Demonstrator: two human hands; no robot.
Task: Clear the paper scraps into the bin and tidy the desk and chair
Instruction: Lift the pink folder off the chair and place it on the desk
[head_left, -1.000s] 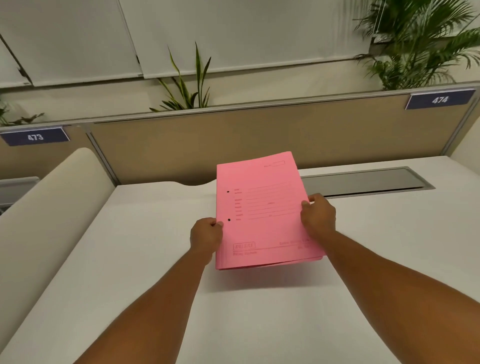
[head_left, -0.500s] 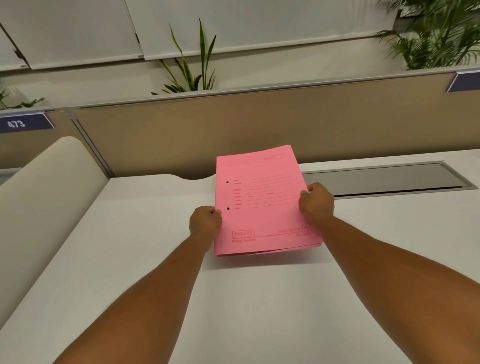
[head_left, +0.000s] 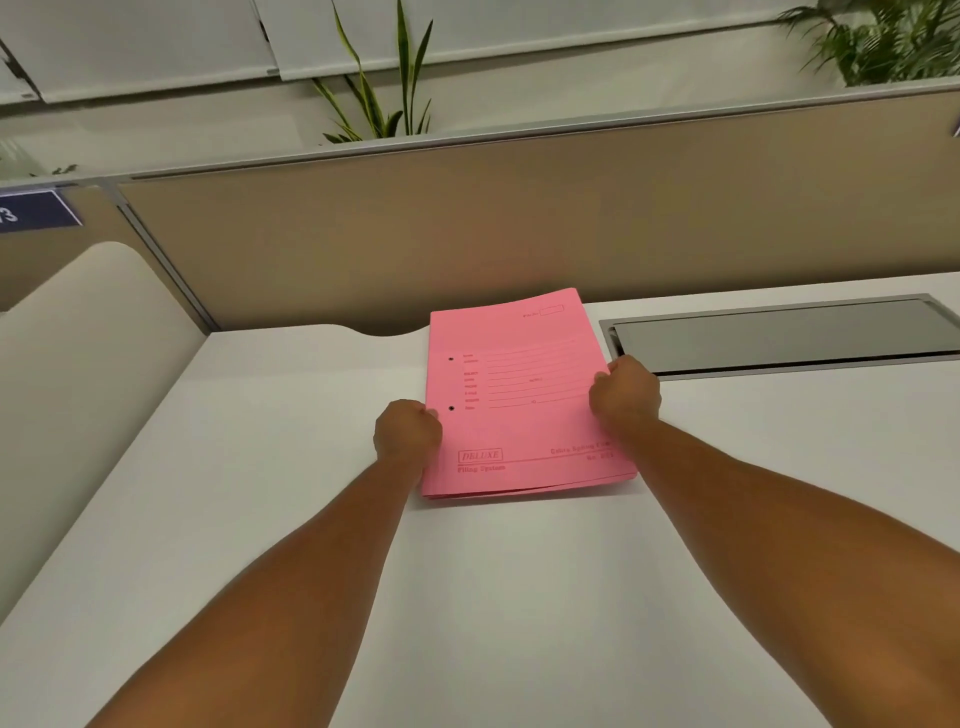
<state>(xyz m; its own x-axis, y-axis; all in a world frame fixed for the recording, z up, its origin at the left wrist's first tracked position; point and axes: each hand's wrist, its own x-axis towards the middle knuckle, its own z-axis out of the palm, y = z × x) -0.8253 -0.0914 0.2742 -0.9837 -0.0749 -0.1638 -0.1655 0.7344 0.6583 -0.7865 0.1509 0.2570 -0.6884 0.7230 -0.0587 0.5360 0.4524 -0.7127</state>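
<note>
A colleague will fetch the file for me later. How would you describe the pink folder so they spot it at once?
On the white desk, look toward the back, just before the tan partition. The pink folder lies there, left of the grey cable hatch, with the left hand and right hand gripping its sides. It is the only coloured item, printed "DELUXE" with two punched holes.

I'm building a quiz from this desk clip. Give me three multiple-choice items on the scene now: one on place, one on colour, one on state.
1. Where does the cable hatch lie relative to the folder?
A. to its right
B. to its left
C. under it

2. What colour is the folder?
A. blue
B. pink
C. green

3. How is the folder held?
A. left hand only
B. by neither hand
C. by both hands, one per side edge

Answers:
1 A, the hatch is set into the desk beyond the right hand.
2 B, its cover is pink.
3 C, each hand grips an edge.
</note>
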